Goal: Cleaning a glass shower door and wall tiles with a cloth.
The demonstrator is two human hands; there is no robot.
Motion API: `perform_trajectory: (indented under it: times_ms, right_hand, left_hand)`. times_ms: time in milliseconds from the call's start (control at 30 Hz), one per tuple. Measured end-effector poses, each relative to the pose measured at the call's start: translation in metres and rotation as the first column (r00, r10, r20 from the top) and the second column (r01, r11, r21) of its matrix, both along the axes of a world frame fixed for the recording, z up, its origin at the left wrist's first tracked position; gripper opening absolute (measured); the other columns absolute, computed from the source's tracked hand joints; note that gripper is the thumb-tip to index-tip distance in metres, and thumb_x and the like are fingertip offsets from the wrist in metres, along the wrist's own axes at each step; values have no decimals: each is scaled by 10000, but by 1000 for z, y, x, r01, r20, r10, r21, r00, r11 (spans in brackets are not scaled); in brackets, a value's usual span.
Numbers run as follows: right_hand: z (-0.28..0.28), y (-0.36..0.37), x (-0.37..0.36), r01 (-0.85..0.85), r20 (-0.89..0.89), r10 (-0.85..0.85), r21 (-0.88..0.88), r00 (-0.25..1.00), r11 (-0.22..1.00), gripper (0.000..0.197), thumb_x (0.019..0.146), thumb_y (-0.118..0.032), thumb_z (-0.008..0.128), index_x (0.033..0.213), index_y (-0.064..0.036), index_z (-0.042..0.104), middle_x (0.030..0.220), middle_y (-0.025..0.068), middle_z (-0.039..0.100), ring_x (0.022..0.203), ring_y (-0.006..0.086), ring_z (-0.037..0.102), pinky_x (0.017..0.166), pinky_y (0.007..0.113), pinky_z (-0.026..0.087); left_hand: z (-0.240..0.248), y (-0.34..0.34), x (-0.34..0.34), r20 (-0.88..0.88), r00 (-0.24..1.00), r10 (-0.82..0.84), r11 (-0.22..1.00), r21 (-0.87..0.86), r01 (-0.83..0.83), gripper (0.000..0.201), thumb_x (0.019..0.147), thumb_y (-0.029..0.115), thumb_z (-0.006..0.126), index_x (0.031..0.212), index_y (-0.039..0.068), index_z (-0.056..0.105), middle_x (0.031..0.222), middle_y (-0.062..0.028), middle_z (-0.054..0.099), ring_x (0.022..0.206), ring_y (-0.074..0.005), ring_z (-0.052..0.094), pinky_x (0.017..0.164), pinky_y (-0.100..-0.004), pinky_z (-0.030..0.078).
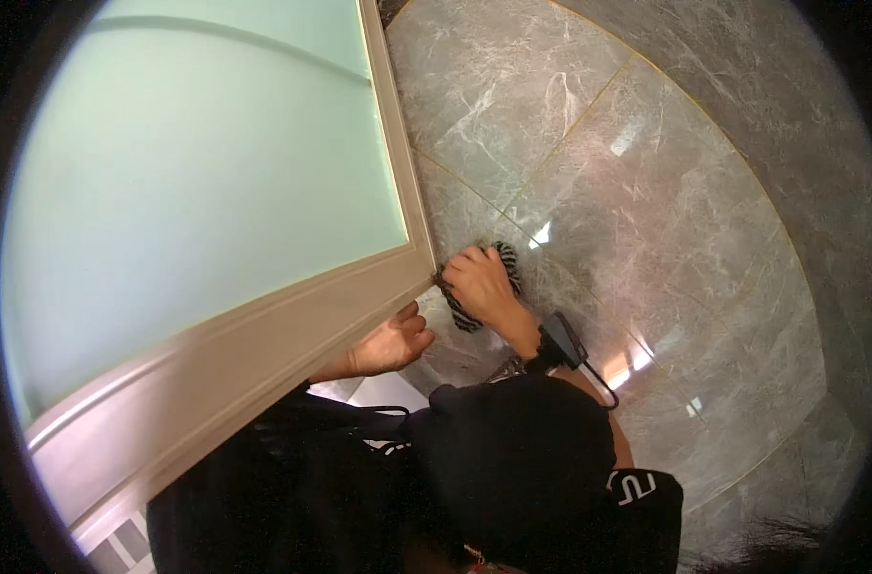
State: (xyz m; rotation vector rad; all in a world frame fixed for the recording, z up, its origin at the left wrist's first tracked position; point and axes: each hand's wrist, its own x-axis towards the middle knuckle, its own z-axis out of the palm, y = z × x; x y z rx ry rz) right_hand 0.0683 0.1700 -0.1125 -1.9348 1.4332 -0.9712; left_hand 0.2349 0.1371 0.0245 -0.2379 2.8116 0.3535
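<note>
A black-and-white striped cloth (510, 262) is bunched under my right hand (484, 289), whose fingers are curled over it beside the corner of a door. The door (412, 258) has a pale frame around a frosted greenish glass panel (206, 163). Close to the frame's edge is my left hand (395, 342), its fingers curled in, with the wrist partly covered by the door. Whether those fingers grip anything is hidden. On my right wrist sits a black band with a dark rectangular device (562, 342) and a cord.
Grey marbled tiles (666, 230) with thin yellowish joints make up the floor, and light glints on them. A darker marbled surface (790, 105) curves along the far right. My black clothing (513, 450) fills the lower middle.
</note>
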Motion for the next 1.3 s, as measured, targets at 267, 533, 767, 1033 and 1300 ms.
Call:
perform_trajectory:
  times_ms: [267,533,767,1033,1300]
  right_hand:
    - [63,28,-30,68,385,-107,113,917,991,141,717,-107,675,843,-60,635,892,72,614,910,279,546,794,381,399]
    - [97,27,-74,219,485,-217,53,847,974,128,763,-102,639,864,-25,617,849,109,589,849,309,539,785,385,424]
    - [99,36,-66,289,480,-288,73,829,955,118,784,-77,622,887,-23,604,839,128,563,832,318,545,759,374,435]
    - [45,45,-75,358,325,-453,312,830,880,174,824,-131,600,972,-40,590,921,159,571,911,354,555,778,415,448]
    - [39,76,-83,600,142,-675,353,724,718,177,836,-150,595,967,-31,591,940,189,582,888,395,564,770,449,454]
  left_hand:
    - [-14,6,-18,-151,986,-76,988,123,95,102,639,137,587,673,82,508,665,-56,492,724,-247,538,681,-384,480]
    - [14,2,-64,22,895,-446,875,-199,441,150,652,161,602,763,70,559,739,-47,559,764,-241,566,682,-365,487]
    - [14,-5,-80,-113,903,-415,900,-196,389,85,634,192,577,651,117,541,668,-11,523,779,-184,545,672,-339,482]
    - [13,-11,-97,-120,866,-485,869,-182,461,88,643,170,577,705,108,583,726,-11,575,796,-210,563,694,-352,487]
    - [4,-15,-135,-325,812,-484,871,-92,483,108,628,160,593,656,96,512,679,-40,527,767,-225,548,698,-349,482]
